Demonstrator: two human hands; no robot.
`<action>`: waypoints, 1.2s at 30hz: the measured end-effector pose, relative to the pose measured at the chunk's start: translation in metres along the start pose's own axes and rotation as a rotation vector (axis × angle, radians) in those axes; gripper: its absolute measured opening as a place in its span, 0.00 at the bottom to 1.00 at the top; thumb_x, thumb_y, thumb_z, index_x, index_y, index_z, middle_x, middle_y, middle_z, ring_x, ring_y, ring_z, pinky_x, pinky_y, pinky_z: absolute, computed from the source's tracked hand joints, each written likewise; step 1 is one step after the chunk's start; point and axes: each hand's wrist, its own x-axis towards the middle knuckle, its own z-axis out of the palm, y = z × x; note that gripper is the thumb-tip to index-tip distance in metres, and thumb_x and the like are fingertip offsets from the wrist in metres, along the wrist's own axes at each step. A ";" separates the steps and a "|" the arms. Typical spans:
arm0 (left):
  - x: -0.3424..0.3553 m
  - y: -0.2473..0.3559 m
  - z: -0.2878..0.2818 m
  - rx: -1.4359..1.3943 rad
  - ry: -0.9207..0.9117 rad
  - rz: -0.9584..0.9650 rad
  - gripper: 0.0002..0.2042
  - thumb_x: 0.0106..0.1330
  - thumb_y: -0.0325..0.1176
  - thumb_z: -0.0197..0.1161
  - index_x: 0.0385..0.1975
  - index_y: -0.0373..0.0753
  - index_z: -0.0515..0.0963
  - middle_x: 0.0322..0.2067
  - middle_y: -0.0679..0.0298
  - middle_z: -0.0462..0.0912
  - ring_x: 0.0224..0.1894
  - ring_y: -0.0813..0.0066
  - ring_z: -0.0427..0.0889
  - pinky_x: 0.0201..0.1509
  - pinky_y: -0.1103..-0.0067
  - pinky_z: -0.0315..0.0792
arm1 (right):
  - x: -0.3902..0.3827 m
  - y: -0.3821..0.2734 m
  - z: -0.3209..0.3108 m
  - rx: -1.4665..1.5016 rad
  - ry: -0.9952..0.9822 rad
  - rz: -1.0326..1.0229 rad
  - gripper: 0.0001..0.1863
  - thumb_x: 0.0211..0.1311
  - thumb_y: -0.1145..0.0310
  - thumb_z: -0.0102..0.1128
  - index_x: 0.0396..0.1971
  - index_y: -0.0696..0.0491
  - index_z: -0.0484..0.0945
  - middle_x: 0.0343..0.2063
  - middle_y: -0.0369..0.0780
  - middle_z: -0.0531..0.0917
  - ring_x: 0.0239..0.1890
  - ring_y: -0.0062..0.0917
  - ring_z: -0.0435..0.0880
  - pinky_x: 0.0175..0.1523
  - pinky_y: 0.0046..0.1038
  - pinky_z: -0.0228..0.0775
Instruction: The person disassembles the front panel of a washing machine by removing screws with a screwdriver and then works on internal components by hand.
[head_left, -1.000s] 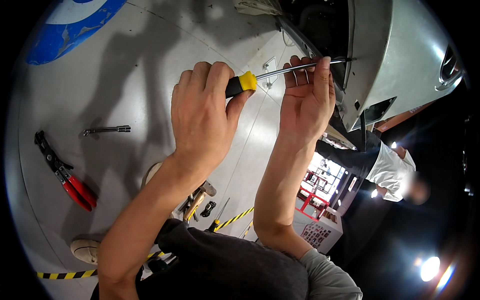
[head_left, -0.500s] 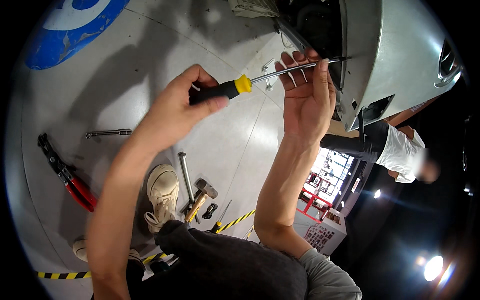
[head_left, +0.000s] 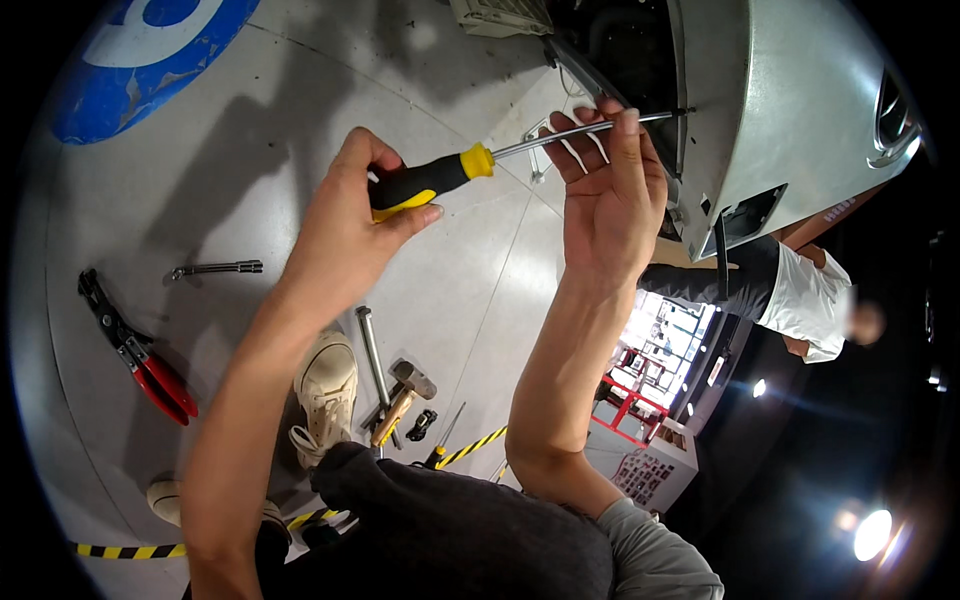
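My left hand point(head_left: 349, 232) holds the rear of the black-and-yellow handle of a screwdriver point(head_left: 431, 178), its thumb below and index finger above. My right hand point(head_left: 607, 207) is turned palm up around the metal shaft, thumb laid on it and fingertips curled up beside it. The screwdriver's far tip meets the edge of a silver-grey body panel point(head_left: 745, 130) at upper right, by a dark opening point(head_left: 630, 55). Whether it sits on a fastener I cannot tell.
On the tiled floor lie red-handled pliers point(head_left: 140, 355), a socket wrench point(head_left: 218, 268), a steel bar point(head_left: 375, 355), a hammer point(head_left: 403, 395) and striped tape point(head_left: 470, 444). A blue round sign point(head_left: 112, 95) lies upper left. Another person in a white shirt point(head_left: 805, 295) is at right.
My left hand has moved down and left and now grips farther back, uncovering more of the handle. My right hand stays around the shaft. The co-worker has shifted right and up in view.
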 end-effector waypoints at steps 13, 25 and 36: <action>-0.005 0.007 0.000 0.003 0.005 -0.061 0.17 0.60 0.32 0.69 0.37 0.33 0.65 0.30 0.62 0.77 0.29 0.78 0.71 0.36 0.81 0.69 | -0.003 -0.001 0.000 0.110 -0.001 0.026 0.07 0.65 0.72 0.59 0.33 0.62 0.75 0.29 0.49 0.83 0.33 0.38 0.86 0.39 0.36 0.83; 0.002 0.012 -0.020 -0.230 -0.296 -0.359 0.16 0.67 0.44 0.61 0.43 0.37 0.73 0.24 0.64 0.77 0.24 0.82 0.74 0.27 0.83 0.68 | -0.004 0.005 -0.004 0.094 0.043 -0.053 0.06 0.65 0.73 0.57 0.29 0.59 0.73 0.28 0.45 0.82 0.32 0.38 0.86 0.41 0.39 0.83; 0.009 0.016 -0.032 -0.405 -0.601 -0.565 0.24 0.68 0.55 0.52 0.43 0.36 0.74 0.26 0.68 0.77 0.26 0.87 0.73 0.26 0.87 0.65 | -0.001 0.002 -0.010 0.071 0.051 -0.079 0.10 0.65 0.71 0.58 0.38 0.64 0.76 0.29 0.47 0.82 0.33 0.36 0.85 0.42 0.36 0.81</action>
